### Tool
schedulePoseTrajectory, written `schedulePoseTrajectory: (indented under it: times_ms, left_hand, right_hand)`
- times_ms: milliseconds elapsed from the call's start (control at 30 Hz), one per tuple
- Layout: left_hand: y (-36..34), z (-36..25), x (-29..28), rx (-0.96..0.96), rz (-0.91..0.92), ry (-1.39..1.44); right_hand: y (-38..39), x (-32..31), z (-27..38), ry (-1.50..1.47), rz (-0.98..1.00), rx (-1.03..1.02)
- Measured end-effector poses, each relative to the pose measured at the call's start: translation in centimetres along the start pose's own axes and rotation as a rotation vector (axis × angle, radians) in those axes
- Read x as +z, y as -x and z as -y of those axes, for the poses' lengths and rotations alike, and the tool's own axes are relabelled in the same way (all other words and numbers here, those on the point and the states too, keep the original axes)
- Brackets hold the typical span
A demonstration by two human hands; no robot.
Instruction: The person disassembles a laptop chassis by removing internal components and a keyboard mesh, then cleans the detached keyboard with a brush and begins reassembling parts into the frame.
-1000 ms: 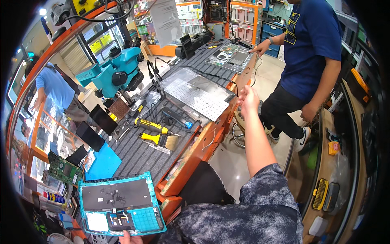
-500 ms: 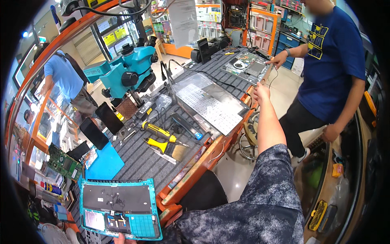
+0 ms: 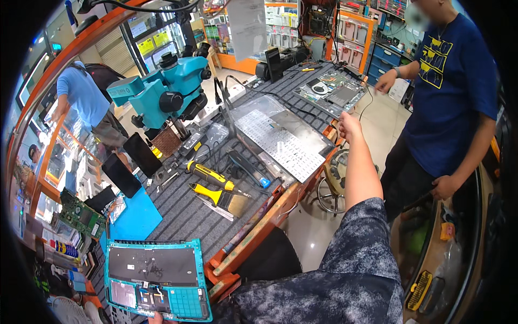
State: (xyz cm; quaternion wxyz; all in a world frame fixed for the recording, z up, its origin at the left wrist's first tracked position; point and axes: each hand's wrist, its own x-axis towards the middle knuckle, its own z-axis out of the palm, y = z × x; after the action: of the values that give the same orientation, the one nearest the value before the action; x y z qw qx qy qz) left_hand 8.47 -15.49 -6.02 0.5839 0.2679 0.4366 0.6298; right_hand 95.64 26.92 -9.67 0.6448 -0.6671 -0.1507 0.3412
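My left hand [image 3: 156, 318], mostly cut off by the lower edge, grips the bottom rim of a teal laptop top cover [image 3: 188, 300], held tilted with its dark inner side up. My right arm reaches far forward over the table's right edge. Its hand [image 3: 350, 128] is closed by the near corner of an opened laptop base [image 3: 337, 96], whose fan and circuit board show. Whatever its fingers hold, if anything, is hidden. Left of that hand lies a white keyboard [image 3: 280, 143] on a clear plastic sleeve.
A teal microscope [image 3: 170, 92] stands at the back left. Nearer are a yellow-handled brush [image 3: 216, 197], a yellow-black screwdriver [image 3: 208, 174], a blue mat [image 3: 135, 218], two dark phones [image 3: 122, 175] and a green circuit board [image 3: 81, 213]. A co-worker [image 3: 448, 97] stands at right; a stool [image 3: 337, 167] is below.
The co-worker's hand has drawn back from the opened laptop base and the co-worker has shifted right. My right hand stays by its corner. The left hand still holds the teal cover.
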Motion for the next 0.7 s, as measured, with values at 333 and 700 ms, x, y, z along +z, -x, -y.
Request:
schedulePoseTrajectory:
  times_ms: [333, 700]
  left_hand:
    - [0.4, -0.1, 0.1, 0.030, 0.008, 0.000]
    - [0.3, 0.0, 0.1, 0.029, -0.045, 0.032]
  right_hand:
    - [3.7, -2.9, -0.3, -0.050, 0.221, 0.169]
    - [-2.4, -1.2, -1.7, -0.410, 0.021, -0.088]
